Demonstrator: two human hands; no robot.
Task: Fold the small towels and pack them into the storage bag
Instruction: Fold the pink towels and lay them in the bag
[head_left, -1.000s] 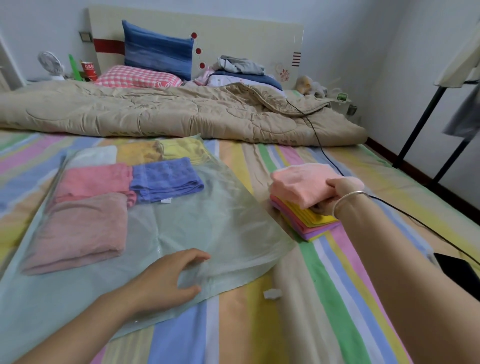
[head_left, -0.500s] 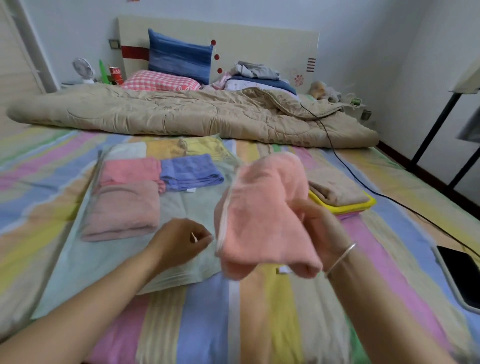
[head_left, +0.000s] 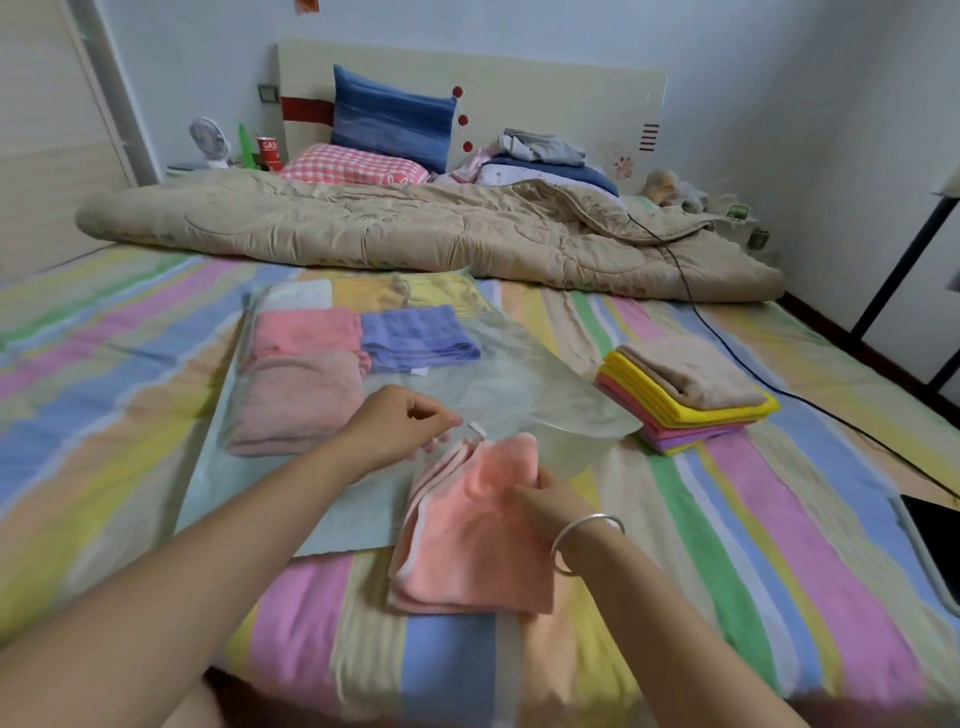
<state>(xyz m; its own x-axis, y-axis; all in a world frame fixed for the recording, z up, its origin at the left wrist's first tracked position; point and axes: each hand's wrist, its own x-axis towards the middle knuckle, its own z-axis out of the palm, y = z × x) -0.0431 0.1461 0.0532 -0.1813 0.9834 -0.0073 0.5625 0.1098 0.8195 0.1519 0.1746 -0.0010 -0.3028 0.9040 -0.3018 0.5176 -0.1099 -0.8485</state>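
Observation:
A clear storage bag (head_left: 511, 387) lies flat on the striped bed, its mouth toward me. Inside it are several folded towels, among them a pink towel (head_left: 306, 332), a blue towel (head_left: 415, 336) and a dusty-pink towel (head_left: 296, 400). My left hand (head_left: 400, 426) pinches the bag's upper layer at the mouth and holds it slightly raised. My right hand (head_left: 540, 493) grips the far end of a folded peach-pink towel (head_left: 467, 551), which lies on the bed with its far end at the bag's mouth. A stack of folded towels (head_left: 685, 397) sits to the right of the bag.
A rumpled beige quilt (head_left: 415, 228) runs across the bed beyond the bag, with pillows and clothes at the headboard. A black cable (head_left: 727, 340) runs past the stack toward a dark flat device (head_left: 935, 530) at the right edge. A black metal stand (head_left: 904, 260) is beside the bed.
My right hand took the peach-pink towel off the stack, carried it over and lowered it to the bag's mouth. My left hand went from resting on the bag to pinching its edge.

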